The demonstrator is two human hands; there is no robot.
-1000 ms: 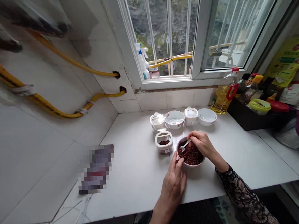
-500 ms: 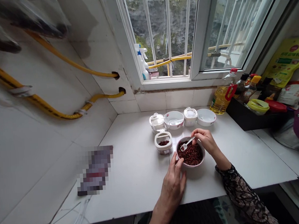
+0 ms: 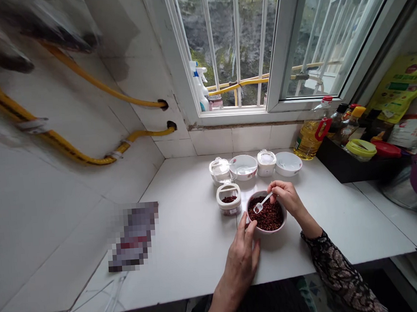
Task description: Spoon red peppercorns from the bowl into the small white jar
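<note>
A round bowl [image 3: 250,225] full of dark red dried peppercorns [image 3: 271,216] stands on the counter. My left hand [image 3: 241,257] steadies it from the near left side, fingertips against the wall and rim. Over the bowl, my right hand [image 3: 284,197] pinches the handle of a small white plastic spoon [image 3: 264,202]. The spoon's scoop is low over the peppercorns, with a few dark bits in it. Just left of the bowl is a clear jar [image 3: 230,209] with a white-framed lid; some of the same dark red bits show inside.
Behind the bowl stand two white-lidded jars [image 3: 266,164] and two white bowls [image 3: 288,164]. An oil bottle [image 3: 309,138] and a black box of seasonings [image 3: 350,164] are at the right. A blurred-out object [image 3: 134,238] with a white cable lies at the left.
The spoon's scoop has shifted slightly right and toward me over the peppercorns. My left hand stays at the bowl; the whole view has moved a touch.
</note>
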